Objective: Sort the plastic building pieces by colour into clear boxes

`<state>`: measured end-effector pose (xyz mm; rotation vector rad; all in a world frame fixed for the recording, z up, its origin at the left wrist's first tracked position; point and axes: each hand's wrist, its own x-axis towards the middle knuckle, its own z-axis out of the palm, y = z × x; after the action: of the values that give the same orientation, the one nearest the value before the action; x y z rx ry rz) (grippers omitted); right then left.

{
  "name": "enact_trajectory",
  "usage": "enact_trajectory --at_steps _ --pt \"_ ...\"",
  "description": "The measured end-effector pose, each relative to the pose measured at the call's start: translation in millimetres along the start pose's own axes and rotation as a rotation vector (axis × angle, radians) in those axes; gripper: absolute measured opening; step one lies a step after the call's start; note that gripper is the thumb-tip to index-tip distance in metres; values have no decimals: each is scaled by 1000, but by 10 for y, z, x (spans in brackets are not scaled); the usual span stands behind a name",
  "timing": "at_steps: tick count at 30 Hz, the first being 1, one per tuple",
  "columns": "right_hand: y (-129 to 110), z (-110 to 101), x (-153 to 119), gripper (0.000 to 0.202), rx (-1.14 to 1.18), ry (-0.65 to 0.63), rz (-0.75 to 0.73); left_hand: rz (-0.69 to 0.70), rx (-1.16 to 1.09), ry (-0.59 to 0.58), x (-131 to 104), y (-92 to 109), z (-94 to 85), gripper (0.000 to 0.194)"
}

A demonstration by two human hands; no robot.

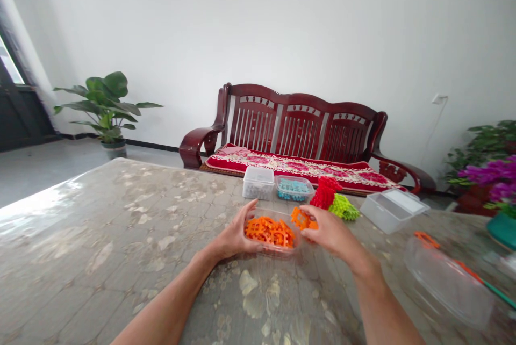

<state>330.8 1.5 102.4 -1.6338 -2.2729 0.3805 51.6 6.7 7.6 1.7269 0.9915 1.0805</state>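
My left hand (234,233) is closed around the left end of a clear plastic container (278,251) on the table, thumb and fingers on its sides. Inside it lies a heap of orange interlocking toy pieces (268,231). At the container's right end, my right hand (330,229) pinches some orange building pieces (300,218), flat with square notches and holes. How many it holds I cannot tell. Just beyond that hand are a stack of red pieces (324,192) and a pile of lime-green pieces (344,207).
Behind the container stand a frosted lidded box (258,182) and a tub of blue pieces (294,189). An open clear box (393,210) sits to the right. Nearer me on that side are a blurred clear plastic lid or tub (447,280) and an orange item (426,239). A patterned cloth (141,237) covers the table.
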Motion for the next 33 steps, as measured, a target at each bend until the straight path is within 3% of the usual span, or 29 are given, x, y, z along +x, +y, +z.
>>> enact_trajectory --at_steps 5,8,19,24,29,33 --pt "-173 49 -66 52 -7 -136 -172 9 -13 -7 1 4 4 123" --pt "-201 64 -67 40 -29 -112 -229 10 1 5 -2 29 3 122" --pt "-275 196 -42 39 -70 -46 -308 -7 6 6 -12 38 10 123" --pt "-299 285 -30 37 -73 -87 -345 11 -16 -3 -2 -1 8 123" --pt "-133 210 50 34 16 -32 -280 17 -3 1 -2 0 1 122" --pt "237 98 109 38 -19 59 -18 -14 12 0 -9 19 -5 123"
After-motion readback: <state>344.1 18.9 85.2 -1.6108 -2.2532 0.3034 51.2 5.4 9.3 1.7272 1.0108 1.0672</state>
